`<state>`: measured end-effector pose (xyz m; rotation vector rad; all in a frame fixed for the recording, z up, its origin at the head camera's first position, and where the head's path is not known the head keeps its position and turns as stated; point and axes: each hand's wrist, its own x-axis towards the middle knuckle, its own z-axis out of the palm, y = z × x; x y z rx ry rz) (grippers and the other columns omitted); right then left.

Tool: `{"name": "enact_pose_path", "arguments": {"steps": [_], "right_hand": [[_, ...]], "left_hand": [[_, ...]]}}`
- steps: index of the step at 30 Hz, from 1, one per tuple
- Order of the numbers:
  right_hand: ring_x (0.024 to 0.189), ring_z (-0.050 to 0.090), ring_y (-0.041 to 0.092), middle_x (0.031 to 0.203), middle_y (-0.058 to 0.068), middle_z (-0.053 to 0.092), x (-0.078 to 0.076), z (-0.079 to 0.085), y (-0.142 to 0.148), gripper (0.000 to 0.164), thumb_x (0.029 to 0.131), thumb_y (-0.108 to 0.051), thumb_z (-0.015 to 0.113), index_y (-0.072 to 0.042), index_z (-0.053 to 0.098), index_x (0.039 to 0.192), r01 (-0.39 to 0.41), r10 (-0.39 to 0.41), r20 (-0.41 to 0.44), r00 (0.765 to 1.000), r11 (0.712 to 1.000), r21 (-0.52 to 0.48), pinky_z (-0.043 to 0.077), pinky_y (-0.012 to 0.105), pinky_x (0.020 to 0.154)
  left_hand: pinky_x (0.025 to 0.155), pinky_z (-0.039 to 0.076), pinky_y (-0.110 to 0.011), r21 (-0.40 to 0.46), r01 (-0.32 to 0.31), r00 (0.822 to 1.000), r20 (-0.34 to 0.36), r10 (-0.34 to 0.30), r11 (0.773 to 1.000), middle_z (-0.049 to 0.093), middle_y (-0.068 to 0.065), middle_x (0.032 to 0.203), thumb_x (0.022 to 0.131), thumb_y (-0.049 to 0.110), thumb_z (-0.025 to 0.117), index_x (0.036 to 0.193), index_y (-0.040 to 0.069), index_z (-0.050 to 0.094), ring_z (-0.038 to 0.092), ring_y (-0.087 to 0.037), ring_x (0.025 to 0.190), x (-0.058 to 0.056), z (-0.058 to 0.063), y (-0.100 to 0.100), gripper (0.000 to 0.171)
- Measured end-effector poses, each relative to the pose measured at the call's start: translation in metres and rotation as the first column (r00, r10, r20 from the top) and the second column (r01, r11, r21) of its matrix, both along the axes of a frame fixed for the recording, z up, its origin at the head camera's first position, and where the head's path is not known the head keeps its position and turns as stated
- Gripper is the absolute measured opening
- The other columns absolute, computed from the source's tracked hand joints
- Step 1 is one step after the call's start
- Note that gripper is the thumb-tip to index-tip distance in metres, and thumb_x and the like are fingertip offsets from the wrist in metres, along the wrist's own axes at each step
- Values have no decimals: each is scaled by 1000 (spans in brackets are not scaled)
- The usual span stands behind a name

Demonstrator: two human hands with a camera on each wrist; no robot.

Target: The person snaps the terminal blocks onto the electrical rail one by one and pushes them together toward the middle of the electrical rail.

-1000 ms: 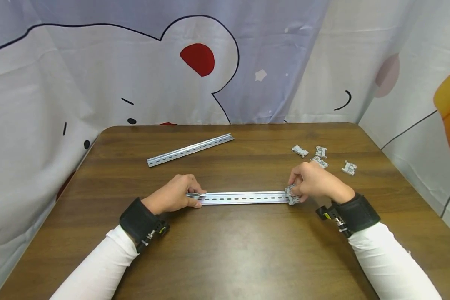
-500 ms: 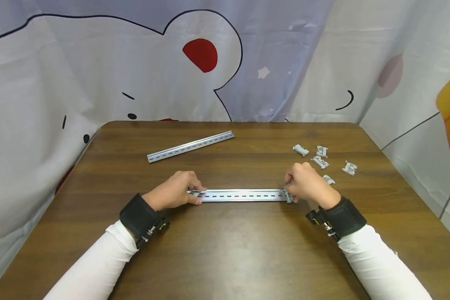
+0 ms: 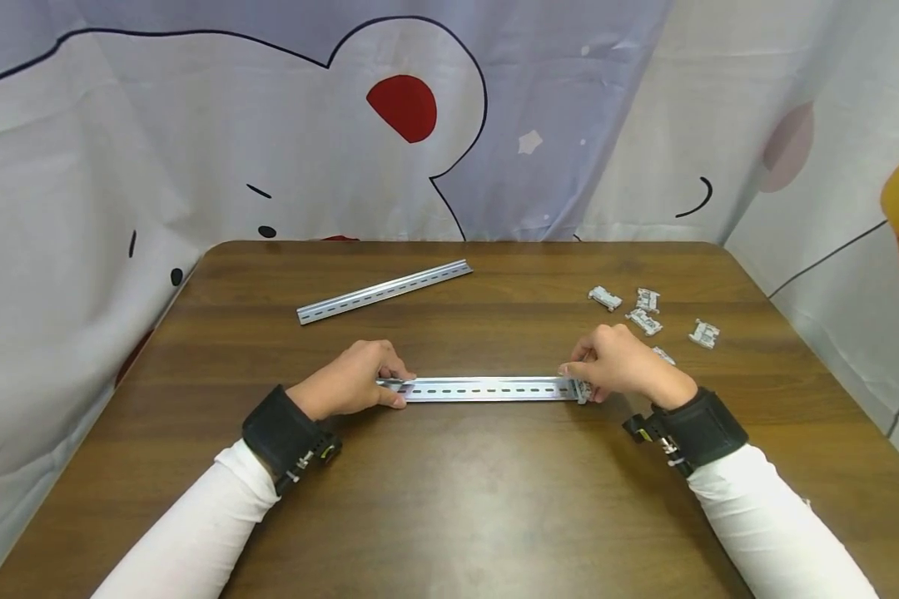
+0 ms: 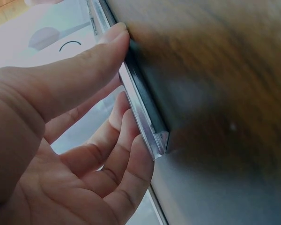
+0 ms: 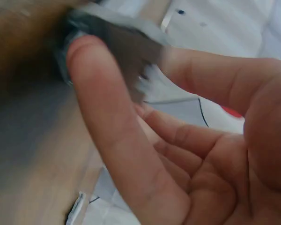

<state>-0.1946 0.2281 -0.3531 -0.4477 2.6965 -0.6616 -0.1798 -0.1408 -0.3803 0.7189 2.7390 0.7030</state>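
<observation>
A slotted metal DIN rail [image 3: 487, 389] lies crosswise on the table in the head view. My left hand [image 3: 355, 378] pinches its left end, thumb on the near edge and fingers on the far one. The left wrist view shows the rail's open channel end [image 4: 160, 144] beside those fingertips. At the right end, my right hand [image 3: 623, 362] holds a small grey terminal-block piece [image 3: 583, 392] against the rail. That piece [image 5: 136, 51] is blurred in the right wrist view, with a finger across its face. Whether it is clipped onto the rail, I cannot tell.
Behind lies a second slotted rail [image 3: 384, 292], set at a slant. Several loose grey pieces [image 3: 644, 322] are scattered at the back right, one partly hidden by my right hand. A printed curtain [image 3: 217, 141] hangs past the table's [image 3: 449, 491] far edge.
The grey piece, earlier tilted in my right fingers, now sits closer against the rail's right end. My right hand dipped leftward, then shifted slightly right with its fingers rearranged. My left hand keeps its grip.
</observation>
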Motion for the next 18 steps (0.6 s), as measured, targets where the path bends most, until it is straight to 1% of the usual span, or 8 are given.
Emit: {"name": "enact_pose_path", "arguments": {"steps": [2, 4, 7, 10, 12, 14, 16, 18], "right_hand": [[58, 73, 19, 76, 13, 77, -2, 5, 8, 25, 92, -18, 67, 2, 73, 105, -8, 12, 73, 997, 998, -64, 60, 34, 58], [66, 75, 23, 82, 16, 77, -3, 9, 16, 29, 92, -14, 66, 7, 69, 112, -9, 31, 149, 988, 989, -147, 61, 39, 64], [76, 75, 30, 90, 21, 77, -5, 12, 26, 35, 91, -6, 66, 13, 60, 120, -1, 69, 257, 964, 966, -258, 61, 44, 70], [79, 75, 32, 91, 25, 75, -9, 7, 31, 35, 89, 4, 63, 16, 54, 121, 12, 103, 325, 940, 942, -334, 60, 46, 73], [80, 75, 32, 90, 25, 74, -12, 2, 32, 34, 88, 10, 60, 16, 51, 120, 27, 114, 370, 922, 934, -357, 60, 46, 75], [80, 75, 31, 88, 25, 73, -14, -3, 33, 33, 88, 15, 56, 16, 49, 120, 43, 115, 405, 907, 931, -362, 60, 46, 76], [80, 75, 30, 88, 23, 73, -15, -4, 34, 32, 89, 15, 53, 17, 49, 121, 53, 106, 414, 904, 934, -354, 60, 45, 76], [81, 75, 29, 89, 22, 72, -14, -4, 35, 30, 91, 11, 53, 16, 52, 120, 64, 88, 407, 909, 936, -346, 60, 44, 75]], "left_hand": [[82, 53, -37, 3, 1, 1000, 3, -1, 1000, 68, -10, 104, 78, 18, 84, 107, 9, 77, 64, -24, 95, 0, 0, 0, 31], [83, 54, -38, 3, 2, 1000, 1, -2, 1000, 68, -10, 105, 78, 19, 83, 106, 9, 77, 65, -24, 96, 0, 0, 0, 30], [84, 54, -39, 4, 7, 1000, -8, -7, 1000, 68, -10, 105, 78, 19, 83, 105, 9, 77, 65, -25, 97, 0, 0, -1, 29], [83, 53, -39, 8, 16, 1000, -21, -15, 1000, 68, -11, 104, 78, 18, 84, 105, 9, 77, 65, -25, 96, -1, 0, -1, 30], [82, 53, -38, 9, 19, 999, -30, -19, 1000, 69, -11, 103, 78, 17, 84, 105, 8, 78, 65, -25, 95, -1, 0, -1, 29], [81, 53, -38, 9, 22, 999, -35, -21, 1000, 69, -11, 102, 77, 18, 84, 104, 9, 78, 65, -25, 93, -1, -1, -1, 28], [80, 52, -37, 6, 24, 999, -39, -23, 1000, 69, -11, 101, 77, 18, 84, 103, 9, 78, 65, -25, 92, -1, -1, -1, 28], [79, 52, -37, 3, 26, 999, -38, -26, 1000, 69, -12, 101, 77, 19, 84, 102, 10, 78, 65, -25, 91, -1, -1, 0, 27]]}}
